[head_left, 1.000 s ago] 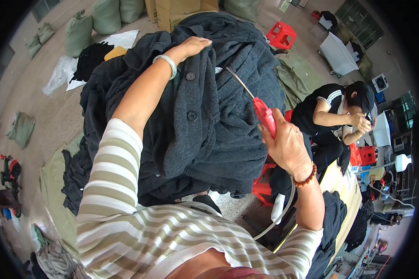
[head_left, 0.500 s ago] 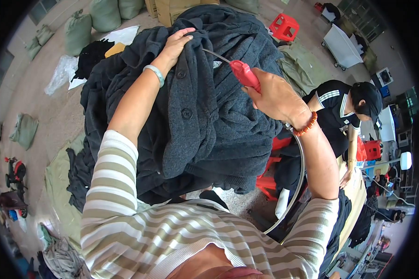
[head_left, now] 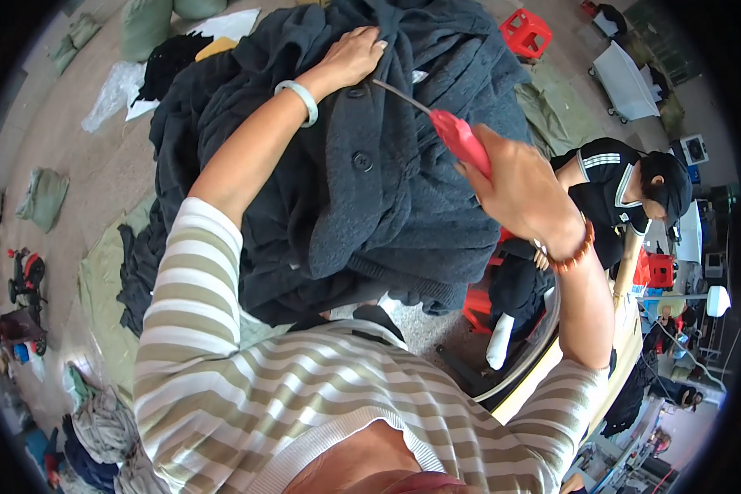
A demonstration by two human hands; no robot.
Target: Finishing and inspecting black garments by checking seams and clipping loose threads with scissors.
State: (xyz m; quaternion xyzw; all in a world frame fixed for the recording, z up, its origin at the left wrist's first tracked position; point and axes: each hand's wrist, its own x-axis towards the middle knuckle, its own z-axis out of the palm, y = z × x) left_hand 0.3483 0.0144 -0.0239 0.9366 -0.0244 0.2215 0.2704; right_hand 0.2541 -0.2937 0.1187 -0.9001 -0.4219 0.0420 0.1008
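Note:
A dark grey knit cardigan (head_left: 346, 206) with black buttons (head_left: 362, 160) lies over a big heap of similar dark garments in front of me. My left hand (head_left: 350, 59), a pale bangle on its wrist, is closed on the cardigan's front near the top of the button band. My right hand (head_left: 528, 193) grips a red air blow gun (head_left: 461, 144). The gun's thin metal nozzle (head_left: 403, 97) points up and left, its tip close to the cloth below my left fingers. A pale hose (head_left: 510, 380) curves below my right forearm.
A person in black (head_left: 617, 185) sits bent over at the right, beside a pale tabletop (head_left: 605, 370). Red stools (head_left: 525, 33) stand at the far right and under the heap's right side. Stuffed sacks (head_left: 146, 29), clear plastic (head_left: 107, 95) and green sheeting (head_left: 103, 305) lie left.
The view has shifted, so the heap appears farther up and right. My left fingers, straighter before, are now bent into the cloth. The blow gun stays in my right hand, nozzle still toward the cardigan.

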